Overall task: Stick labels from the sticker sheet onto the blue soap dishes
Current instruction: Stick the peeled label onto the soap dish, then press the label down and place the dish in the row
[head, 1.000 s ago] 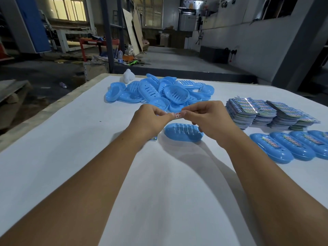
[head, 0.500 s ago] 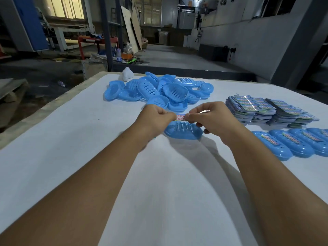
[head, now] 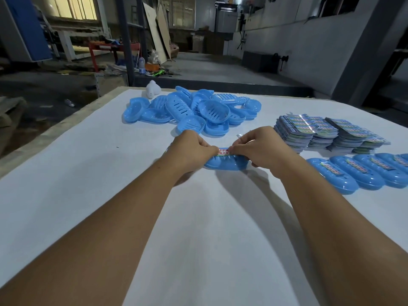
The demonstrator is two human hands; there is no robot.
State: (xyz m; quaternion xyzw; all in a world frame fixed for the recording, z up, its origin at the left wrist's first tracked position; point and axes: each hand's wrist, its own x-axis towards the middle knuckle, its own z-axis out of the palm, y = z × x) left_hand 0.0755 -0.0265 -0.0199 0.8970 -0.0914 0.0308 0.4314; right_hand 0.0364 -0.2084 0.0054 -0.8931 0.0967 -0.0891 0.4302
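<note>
- Our left hand point(head: 189, 151) and right hand point(head: 260, 149) pinch a label point(head: 223, 151) over the dish point(head: 225, 164).
- Beyond the dish, a heap point(head: 194, 111) sits on the desk point(head: 88, 173).

Dim hall, cool bluish cast. Daylight glows warm through the far-left window point(head: 72, 7), slightly blown out. Soft shadows fall near and right of the forearms on the white table point(head: 88, 164). Edges bow with wide-angle stretch; the far background is murky and grainy.
</note>
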